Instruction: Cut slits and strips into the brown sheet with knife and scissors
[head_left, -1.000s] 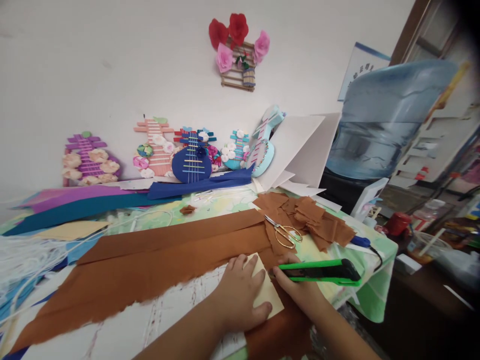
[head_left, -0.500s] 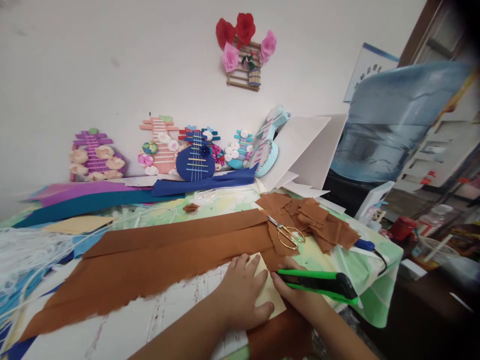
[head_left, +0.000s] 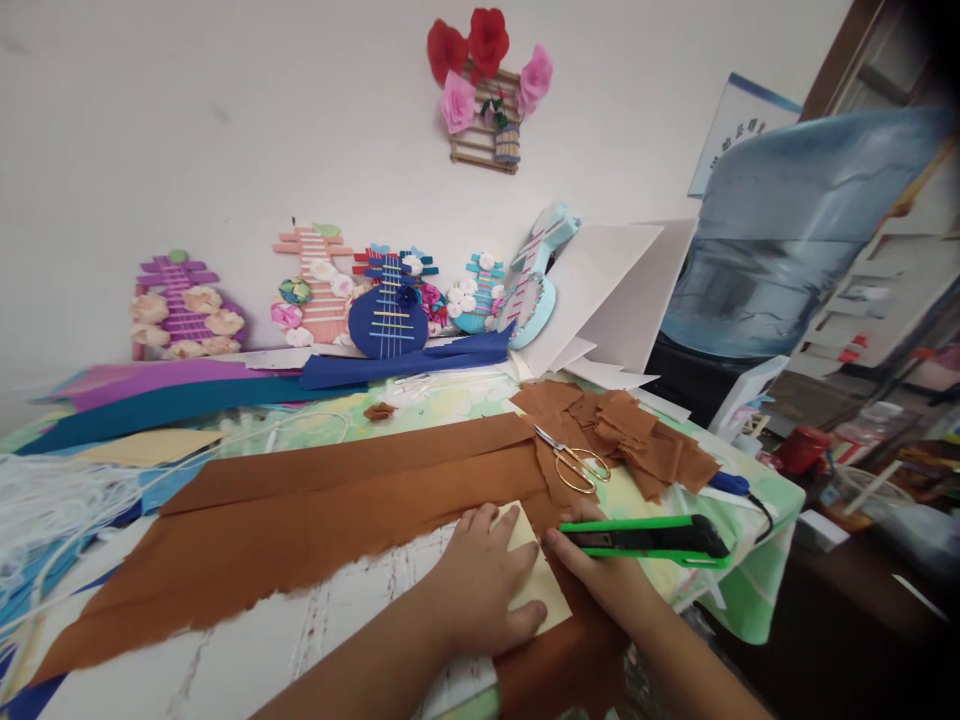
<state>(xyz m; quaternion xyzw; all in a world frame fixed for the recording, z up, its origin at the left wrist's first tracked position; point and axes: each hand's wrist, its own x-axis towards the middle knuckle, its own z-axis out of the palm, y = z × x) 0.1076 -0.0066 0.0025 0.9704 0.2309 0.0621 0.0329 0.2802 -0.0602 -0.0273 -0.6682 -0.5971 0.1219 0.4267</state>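
My left hand (head_left: 491,580) lies flat with spread fingers on a pale yellow card (head_left: 551,592), pressing it over brown cloth and a marked white board (head_left: 277,650). To its right, my right hand (head_left: 592,560) is closed round a green and black utility knife (head_left: 652,538), near the card's right edge. The blade end is hidden by the fingers. A long brown cloth (head_left: 300,520) stretches left from both hands. Gold-handled scissors (head_left: 576,468) rest just beyond them, beside a pile of brown scraps (head_left: 637,440).
Craft lutes (head_left: 388,318) lean along the wall at the back. White boards (head_left: 592,290) and a large water bottle (head_left: 780,250) stand at the right. White cords (head_left: 60,510) lie at the left; a blue-handled tool (head_left: 729,484) is near the right table edge.
My right hand and the knife have shifted slightly up and to the right, and the knife lies more level. My left hand stays on the card. The view has tilted a little.
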